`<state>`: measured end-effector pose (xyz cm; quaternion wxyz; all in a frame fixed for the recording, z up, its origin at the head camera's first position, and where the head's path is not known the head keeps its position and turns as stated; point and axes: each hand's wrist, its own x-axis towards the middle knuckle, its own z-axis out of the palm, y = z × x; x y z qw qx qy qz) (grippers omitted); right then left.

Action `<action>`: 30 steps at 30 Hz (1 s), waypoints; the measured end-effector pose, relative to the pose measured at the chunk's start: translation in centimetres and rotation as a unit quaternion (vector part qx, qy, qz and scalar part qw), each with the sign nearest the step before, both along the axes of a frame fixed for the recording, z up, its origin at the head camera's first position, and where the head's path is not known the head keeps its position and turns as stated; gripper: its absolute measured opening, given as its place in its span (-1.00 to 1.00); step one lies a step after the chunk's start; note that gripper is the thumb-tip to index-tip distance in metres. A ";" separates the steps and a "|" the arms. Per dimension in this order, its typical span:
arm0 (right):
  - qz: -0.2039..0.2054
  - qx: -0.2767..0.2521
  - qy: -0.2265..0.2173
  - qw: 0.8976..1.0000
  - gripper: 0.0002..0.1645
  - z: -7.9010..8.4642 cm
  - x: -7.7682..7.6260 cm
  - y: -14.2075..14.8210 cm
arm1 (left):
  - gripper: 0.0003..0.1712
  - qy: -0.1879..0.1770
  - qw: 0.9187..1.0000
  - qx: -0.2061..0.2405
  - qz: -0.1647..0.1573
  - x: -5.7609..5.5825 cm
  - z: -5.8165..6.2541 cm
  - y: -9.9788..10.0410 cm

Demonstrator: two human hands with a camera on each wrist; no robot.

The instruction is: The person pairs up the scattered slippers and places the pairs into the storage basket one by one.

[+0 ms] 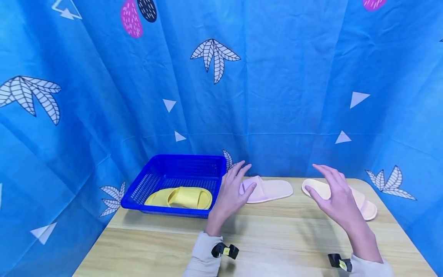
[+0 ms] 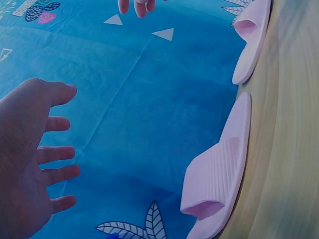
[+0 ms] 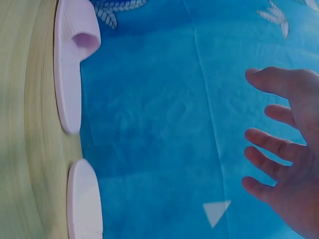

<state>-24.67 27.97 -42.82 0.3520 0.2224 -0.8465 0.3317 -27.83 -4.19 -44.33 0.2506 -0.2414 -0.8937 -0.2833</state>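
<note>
"When viewed from the head camera, what to report of the left hand (image 1: 232, 190)?"

"Raised beside the right rim of the blue basket (image 1: 138, 208), with fingers and thumb spread. Overlapping the strap end of a pink slipper (image 1: 275, 189) from there, yet separated from that slipper by a plain gap in the left wrist view."

"And of the right hand (image 1: 337, 196)?"

"Held up likewise, with fingers parted, partly hiding a paler pink slipper (image 1: 368, 209). Also set apart from that one, judging by the right wrist view."

"Close to each other?"

"Kept well apart, with thumbs on the inner sides."

"How to describe the pale slippers?"

"Lying separately near the far edge of the wooden table (image 1: 277, 238), with straps pointing away from one another. Backed by a blue curtain (image 1: 283, 77), printed with white triangles and leaves."

"And the basket?"

"Standing on the left, containing a yellow slipper (image 1: 188, 198) along the near wall."
</note>
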 end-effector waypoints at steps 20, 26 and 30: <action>-0.060 -0.004 -0.067 0.996 -0.04 -2.2 -1.1 5.5 | -0.20 -0.022 0.997 -0.072 0.022 -2.7 -1.5 1.8; -0.066 0.004 -0.090 0.994 -0.01 -2.7 -1.3 6.8 | -0.17 -0.029 0.996 -0.079 0.021 -3.5 -2.2 2.2; -0.065 0.008 -0.098 0.993 0.02 -3.4 -1.6 7.8 | -0.14 -0.046 0.995 -0.089 0.021 -4.0 -2.8 2.5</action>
